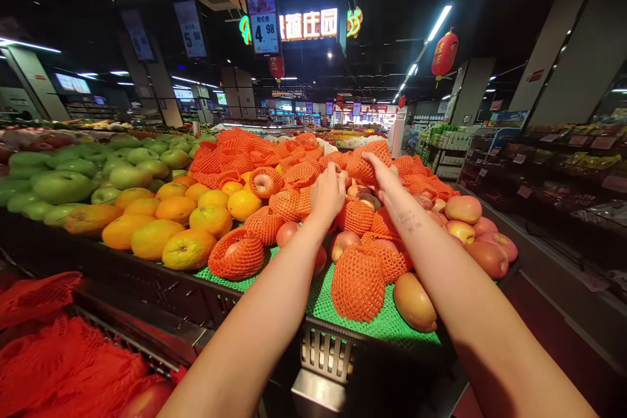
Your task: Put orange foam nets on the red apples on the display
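Both arms reach over a sloped display of fruit. My left hand is closed, fingers curled inward beside pinkish apples; what lies in its fingertips is hidden. Close to its right, my right hand grips an orange foam net, a finger stretched along it; I cannot see whether fruit is inside. Below the hands are a netted fruit, a bare red apple and a large netted fruit. A bare yellowish-red apple sits by the right forearm.
Oranges and green apples fill the left of the display. Bare apples lie at the right. The green mat ends at a black basket edge. Red netting lies at lower left. Shelves stand right.
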Demonstrator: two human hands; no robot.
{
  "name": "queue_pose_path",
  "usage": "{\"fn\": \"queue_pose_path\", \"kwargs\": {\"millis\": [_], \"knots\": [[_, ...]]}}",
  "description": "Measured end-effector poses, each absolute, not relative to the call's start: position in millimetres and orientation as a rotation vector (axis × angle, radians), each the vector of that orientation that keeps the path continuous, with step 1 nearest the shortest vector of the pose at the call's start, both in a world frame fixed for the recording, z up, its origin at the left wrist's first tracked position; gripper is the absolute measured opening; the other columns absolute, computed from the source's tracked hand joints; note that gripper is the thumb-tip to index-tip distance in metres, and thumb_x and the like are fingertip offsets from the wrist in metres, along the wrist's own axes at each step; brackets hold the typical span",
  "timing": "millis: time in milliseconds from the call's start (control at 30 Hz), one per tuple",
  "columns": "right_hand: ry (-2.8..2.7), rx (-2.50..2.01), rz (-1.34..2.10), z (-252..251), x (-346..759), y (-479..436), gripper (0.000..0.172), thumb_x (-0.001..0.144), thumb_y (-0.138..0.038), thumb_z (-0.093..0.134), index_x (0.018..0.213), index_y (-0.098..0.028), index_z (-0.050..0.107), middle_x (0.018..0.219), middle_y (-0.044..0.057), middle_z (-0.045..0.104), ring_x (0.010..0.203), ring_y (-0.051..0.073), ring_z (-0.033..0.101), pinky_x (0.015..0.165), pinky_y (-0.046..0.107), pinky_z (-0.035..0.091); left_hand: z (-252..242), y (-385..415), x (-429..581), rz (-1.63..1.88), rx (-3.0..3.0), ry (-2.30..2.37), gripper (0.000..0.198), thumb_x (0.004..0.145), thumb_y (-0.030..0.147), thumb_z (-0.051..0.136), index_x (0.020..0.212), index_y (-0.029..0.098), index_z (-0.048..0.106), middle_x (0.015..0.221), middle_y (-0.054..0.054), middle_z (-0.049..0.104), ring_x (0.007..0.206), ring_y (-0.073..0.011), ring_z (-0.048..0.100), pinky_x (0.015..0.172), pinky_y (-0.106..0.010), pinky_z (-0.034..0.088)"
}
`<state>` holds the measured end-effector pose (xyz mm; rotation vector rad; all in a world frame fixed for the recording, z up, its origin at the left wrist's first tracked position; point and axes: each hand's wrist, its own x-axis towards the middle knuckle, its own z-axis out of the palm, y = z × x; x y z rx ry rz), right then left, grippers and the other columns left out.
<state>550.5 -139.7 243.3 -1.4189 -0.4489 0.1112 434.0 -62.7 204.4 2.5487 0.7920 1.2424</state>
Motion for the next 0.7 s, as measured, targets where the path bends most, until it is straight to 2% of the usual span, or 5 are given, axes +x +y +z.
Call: {"fn": "queue_pose_path", "kwargs": {"millis": [133,333,533,600,700], "knots": [[-0.447,-1.983,-0.371,232,567,-147,0.093,0.068,-0.031,0.092,0.145,-0.013,0.042,0.148,0.024,0.051,0.133,0.040,0.058,0.113,0.053,0.050,204,-58,431,0.864,2.596,1.284,0.047,0.097,0.040,0.058,0.134,0.012,0.064,0.147,-0.025,0.057,0.138,-0.0420,0.049,0.112,-0.053,0.042],[-0.496,-2.205,-0.260,220,586,-147,0.098,0.061,-0.032,0.096,0.143,-0.016,0.045,0.148,0.029,0.045,0.133,0.047,0.057,0.109,0.060,0.049,197,-46,436,0.903,2.401,1.264,0.036,0.083,0.033,0.070,0.111,0.011,0.075,0.149,-0.034,0.051,0.135,-0.0541,0.049,0.100,-0.070,0.047],[-0.517,-2.191,-0.185,216,594,-146,0.122,0.059,-0.045,0.095,0.157,-0.013,0.029,0.155,0.035,0.032,0.139,0.050,0.050,0.114,0.061,0.043,197,-46,433,1.175,2.466,1.058,0.030,0.086,0.017,0.056,0.108,0.009,0.075,0.120,-0.029,0.066,0.114,-0.0434,0.064,0.099,-0.058,0.053],[-0.546,-2.114,-0.218,216,597,-145,0.125,0.062,-0.047,0.092,0.160,-0.013,0.021,0.159,0.033,0.026,0.141,0.048,0.048,0.116,0.058,0.041,200,-50,430,1.402,2.414,0.957,0.031,0.086,0.015,0.052,0.106,0.013,0.076,0.125,-0.025,0.065,0.116,-0.0401,0.063,0.102,-0.056,0.053],[-0.669,-1.991,-0.287,215,603,-143,0.109,0.068,-0.039,0.084,0.155,-0.012,0.026,0.157,0.027,0.032,0.141,0.038,0.050,0.118,0.045,0.042,204,-56,427,1.639,2.274,0.862,0.038,0.088,0.016,0.050,0.116,0.014,0.074,0.141,-0.023,0.056,0.127,-0.0406,0.056,0.108,-0.060,0.050]]}}
